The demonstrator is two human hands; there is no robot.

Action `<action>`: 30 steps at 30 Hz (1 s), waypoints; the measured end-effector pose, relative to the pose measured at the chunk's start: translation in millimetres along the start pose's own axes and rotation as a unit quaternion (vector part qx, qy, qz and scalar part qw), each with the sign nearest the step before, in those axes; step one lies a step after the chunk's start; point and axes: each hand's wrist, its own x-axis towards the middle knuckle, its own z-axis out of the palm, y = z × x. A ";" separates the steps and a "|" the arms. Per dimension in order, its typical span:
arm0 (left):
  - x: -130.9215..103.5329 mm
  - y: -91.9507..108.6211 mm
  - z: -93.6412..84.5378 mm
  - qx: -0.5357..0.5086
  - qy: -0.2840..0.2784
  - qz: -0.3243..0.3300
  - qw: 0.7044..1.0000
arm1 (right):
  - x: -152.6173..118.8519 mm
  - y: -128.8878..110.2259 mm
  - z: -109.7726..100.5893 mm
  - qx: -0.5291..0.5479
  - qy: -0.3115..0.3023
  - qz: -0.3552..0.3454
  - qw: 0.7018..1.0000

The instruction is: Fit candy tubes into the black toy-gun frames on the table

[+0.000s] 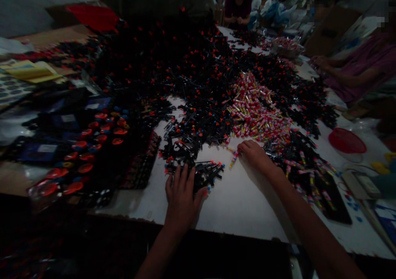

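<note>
White matte table fills the centre of the frame, mostly buried under a huge heap of thin black plastic sticks with red tips across the upper middle, with a smaller mound of glossy pink-and-yellow wrapped candy tubes right of centre and round red caps on dark trays at the left. Left hand, bottom centre, lies palm-down with fingers spread apart on a small bundle of black sticks, long axes running roughly left-right, slightly up to the right. Right hand, just right of it, has fingers curled together touching one small candy tube, which lies flat on the table, long axis tilted lower-left to upper-right.
</note>
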 end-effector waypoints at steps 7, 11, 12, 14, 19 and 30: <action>-1.7 1.8 -2.2 0.006 0.007 -0.002 1.000 | 6.5 1.9 -2.8 0.026 0.005 -0.038 0.999; -0.4 0.4 -1.4 0.010 0.022 0.010 1.000 | 16.8 2.3 -12.5 0.017 -0.038 -0.121 0.992; -0.2 -0.1 -0.9 0.011 0.024 0.014 1.000 | 17.9 3.7 -13.6 0.012 -0.042 -0.112 0.993; 0.0 -0.7 -0.2 0.011 0.026 0.018 0.999 | 16.0 6.5 -13.9 0.007 -0.037 -0.080 0.996; -0.4 1.9 -1.2 0.001 0.017 0.005 1.000 | -8.5 -10.2 -9.5 0.048 0.030 0.068 0.996; 6.7 -7.1 -8.4 -0.039 0.046 -0.028 0.998 | -3.2 -80.1 2.5 0.030 -0.049 0.262 0.963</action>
